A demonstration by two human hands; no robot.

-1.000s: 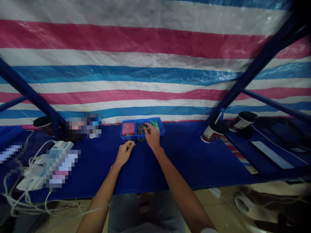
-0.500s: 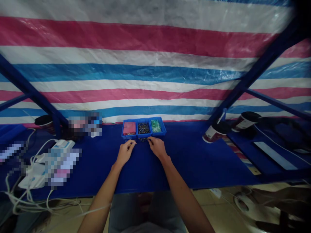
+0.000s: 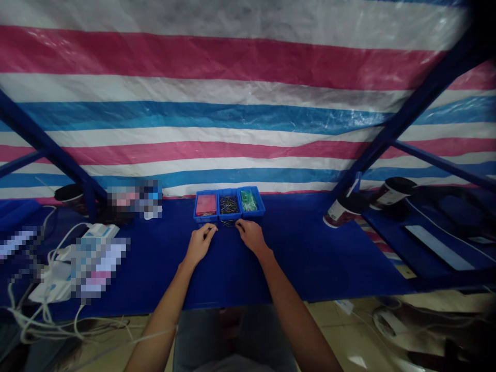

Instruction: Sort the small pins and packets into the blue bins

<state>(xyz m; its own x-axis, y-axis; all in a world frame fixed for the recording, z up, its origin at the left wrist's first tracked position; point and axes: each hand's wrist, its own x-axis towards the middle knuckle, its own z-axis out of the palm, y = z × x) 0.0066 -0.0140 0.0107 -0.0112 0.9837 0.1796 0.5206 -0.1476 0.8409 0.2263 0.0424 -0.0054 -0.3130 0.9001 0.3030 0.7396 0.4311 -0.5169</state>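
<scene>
Three joined blue bins stand near the back of the blue table (image 3: 310,258). The left bin holds pink packets (image 3: 206,204), the middle one dark screws (image 3: 229,204), the right one green packets (image 3: 249,200). A few loose screws (image 3: 228,223) lie just in front of the middle bin. My left hand (image 3: 200,242) is closed in a pinch before the left bin; what it holds, if anything, is too small to tell. My right hand (image 3: 251,235) is also pinched, its fingertips beside the loose screws, contents hidden.
At the left lie a white power strip (image 3: 58,279) and tangled cables (image 3: 42,315). A dark-lidded cup (image 3: 341,211) stands right, near a blue frame post (image 3: 364,150). A striped sheet (image 3: 248,119) hangs behind the table.
My right hand has shifted very slightly at the loose screws, a little more of which show now. My left hand stays in place.
</scene>
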